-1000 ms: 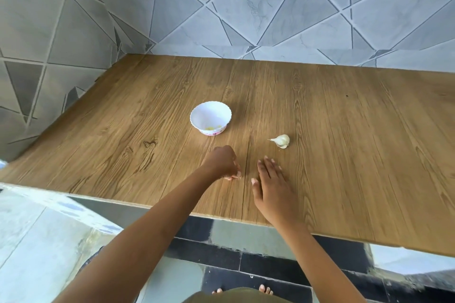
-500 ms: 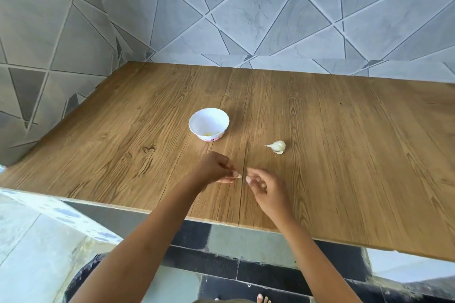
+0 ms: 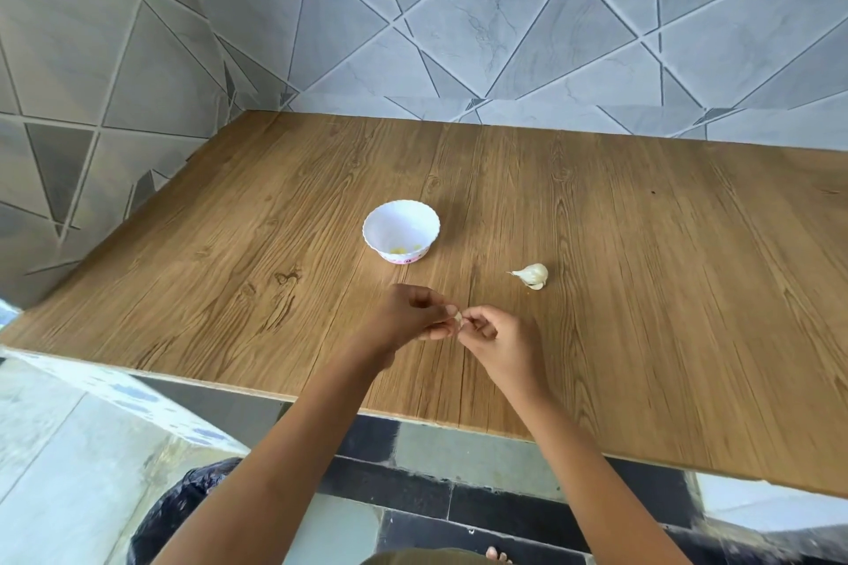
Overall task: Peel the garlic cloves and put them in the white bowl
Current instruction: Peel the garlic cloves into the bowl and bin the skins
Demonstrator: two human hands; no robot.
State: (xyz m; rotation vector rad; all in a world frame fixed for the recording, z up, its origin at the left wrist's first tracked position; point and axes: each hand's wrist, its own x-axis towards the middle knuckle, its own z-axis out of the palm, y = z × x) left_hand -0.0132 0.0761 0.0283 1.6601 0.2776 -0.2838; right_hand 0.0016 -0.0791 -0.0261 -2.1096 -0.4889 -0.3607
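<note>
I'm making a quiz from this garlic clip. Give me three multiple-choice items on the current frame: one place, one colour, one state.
1. Where is the loose garlic relative to the bowl?
A. Inside it.
B. On the table, right of it and nearer the person.
C. Behind it, at the wall.

2. What colour is the bowl?
A. White.
B. Blue.
C. Black.

3. What are the left hand and right hand doing?
A. Lying flat.
B. Pinching one clove between them.
C. Lifting the bowl.

Answers: 1 B, it lies on bare table right of the bowl; 2 A, its wall and rim are white; 3 B, both sets of fingertips meet on the clove.
</note>
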